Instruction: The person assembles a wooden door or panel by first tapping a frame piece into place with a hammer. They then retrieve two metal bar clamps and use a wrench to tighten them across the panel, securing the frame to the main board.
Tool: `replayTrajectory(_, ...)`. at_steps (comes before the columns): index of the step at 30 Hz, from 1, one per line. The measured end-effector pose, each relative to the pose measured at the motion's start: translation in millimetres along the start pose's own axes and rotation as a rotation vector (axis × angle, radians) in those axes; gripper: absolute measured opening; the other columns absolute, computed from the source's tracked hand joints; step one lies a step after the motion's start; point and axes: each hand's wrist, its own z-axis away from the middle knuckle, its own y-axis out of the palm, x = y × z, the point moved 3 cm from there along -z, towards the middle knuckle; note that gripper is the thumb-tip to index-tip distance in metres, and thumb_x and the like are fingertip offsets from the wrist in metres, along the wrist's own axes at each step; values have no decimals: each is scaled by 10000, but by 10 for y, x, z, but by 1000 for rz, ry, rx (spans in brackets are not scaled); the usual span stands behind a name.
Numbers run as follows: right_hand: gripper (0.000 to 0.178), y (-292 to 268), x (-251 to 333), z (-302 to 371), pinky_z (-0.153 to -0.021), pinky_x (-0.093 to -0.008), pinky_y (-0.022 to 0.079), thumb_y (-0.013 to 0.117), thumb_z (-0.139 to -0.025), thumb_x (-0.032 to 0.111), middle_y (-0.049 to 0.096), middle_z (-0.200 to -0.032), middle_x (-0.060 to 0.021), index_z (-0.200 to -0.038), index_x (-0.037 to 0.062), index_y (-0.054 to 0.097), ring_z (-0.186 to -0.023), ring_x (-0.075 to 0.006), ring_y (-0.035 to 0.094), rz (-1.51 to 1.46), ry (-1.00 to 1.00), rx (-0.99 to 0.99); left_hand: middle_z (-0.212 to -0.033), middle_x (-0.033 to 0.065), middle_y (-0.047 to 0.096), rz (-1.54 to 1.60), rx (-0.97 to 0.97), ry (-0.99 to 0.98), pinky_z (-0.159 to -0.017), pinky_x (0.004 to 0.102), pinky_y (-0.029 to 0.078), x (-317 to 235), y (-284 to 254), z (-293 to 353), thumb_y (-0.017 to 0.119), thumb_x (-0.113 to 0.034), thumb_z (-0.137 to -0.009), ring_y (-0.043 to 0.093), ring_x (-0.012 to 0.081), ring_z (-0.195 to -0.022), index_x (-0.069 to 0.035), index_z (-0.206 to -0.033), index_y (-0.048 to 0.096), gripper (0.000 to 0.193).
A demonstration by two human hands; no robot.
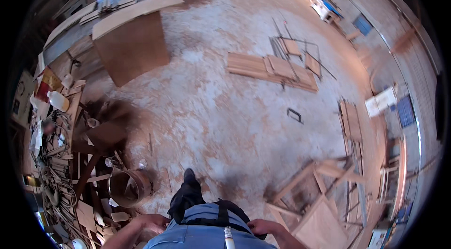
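My left hand (154, 221) is at the left side of my waist, by the hem of my blue shirt (197, 232). Its fingers look curled in, and what they may hold is hidden against the cloth. On the other side, my right hand (260, 226) is closed on a black strap (242, 223) at my hip. Black straps cross the front of the shirt. A lit cigarette (229, 234) juts up from the lower edge between the hands. One dark shoe (189, 174) steps forward on the floor.
Left stands a cluttered workbench (70, 122) with tools and a bottle (58, 101); beside it is a bucket (128, 188). A wooden panel (134, 44) stands beyond. Boards (253, 66), a clamp (295, 115) and a wooden frame (324, 178) lie ahead and right.
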Motion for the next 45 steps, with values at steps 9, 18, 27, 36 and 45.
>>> replayTrajectory(9, 400, -1276, 1662, -634, -850, -363, 482, 557, -836, 250, 676, -1024, -170, -1153, 10, 609, -937, -281, 637, 255, -101, -121, -1007, 179, 678, -360, -315, 53, -756, 351, 505, -931, -2870, 70, 583, -227, -812, 651, 298, -894, -38, -1267, 549, 494)
replayTrajectory(18, 449, -3396, 3067, -1881, -852, -343, 471, 454, -955, 406, 670, -1020, -146, -1158, 35, 608, -946, -258, 621, 18, -126, -74, -985, 181, 685, -190, -839, 91, -818, 373, 519, -2114, -5621, -279, 591, -260, -847, 663, 328, -937, -11, -1261, 539, 486)
replayTrajectory(27, 488, -5452, 4845, -2244, -994, -318, 404, 367, -984, 411, 624, -1211, -147, -1226, 47, 585, -1112, -252, 578, 108, -21, 27, -1022, 172, 691, -9, -850, -133, -841, 356, 516, -1991, -7537, -81, 594, -260, -844, 669, 277, -939, -12, -1276, 541, 500)
replayTrajectory(36, 496, -7392, 5909, -2806, -1035, -268, 380, 566, -897, 359, 594, -1247, -214, -1332, 121, 535, -1179, -159, 556, 111, -55, -230, -996, 154, 691, -288, -974, 221, -817, 386, 520, -3823, -10552, -390, 550, -282, -892, 658, 331, -913, -58, -1272, 541, 441)
replayTrajectory(45, 190, -9870, 6017, -3252, -592, -367, 493, 627, -882, 246, 605, -731, -91, -877, 57, 609, -677, -205, 606, 2, -269, -954, -675, 23, 625, 128, -1105, 586, -568, 248, 476, -5868, -13073, -674, 625, -176, -922, 575, 61, -630, -20, -853, 659, 174)
